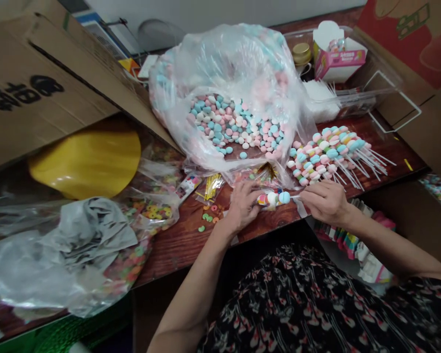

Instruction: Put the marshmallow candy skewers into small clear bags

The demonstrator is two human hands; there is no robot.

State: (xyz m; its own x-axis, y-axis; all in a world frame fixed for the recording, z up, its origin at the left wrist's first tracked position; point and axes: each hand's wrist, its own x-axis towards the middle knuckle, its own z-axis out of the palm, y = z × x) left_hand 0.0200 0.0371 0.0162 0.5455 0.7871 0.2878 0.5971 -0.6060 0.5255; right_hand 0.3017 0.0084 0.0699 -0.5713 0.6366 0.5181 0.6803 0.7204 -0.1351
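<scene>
My left hand (242,205) and my right hand (325,201) are both closed on one candy skewer (275,198) with pink, white and blue sweets, held level just above the wooden table (176,245). The left hand grips the candy end, where a clear wrapper seems to sit. My right hand pinches the stick end. Behind my hands a big clear plastic bag (231,98) lies open, full of pink, blue and white sweets. A pile of finished candy skewers (327,152) lies to the right of it.
Gold twist ties (213,186) and loose ring sweets (209,215) lie left of my hands. Bags of coloured ring sweets (147,215), crumpled plastic (84,235) and a yellow lid (88,162) fill the left. Cardboard boxes (33,83) stand on both sides. A pink carton (336,54) stands at the back right.
</scene>
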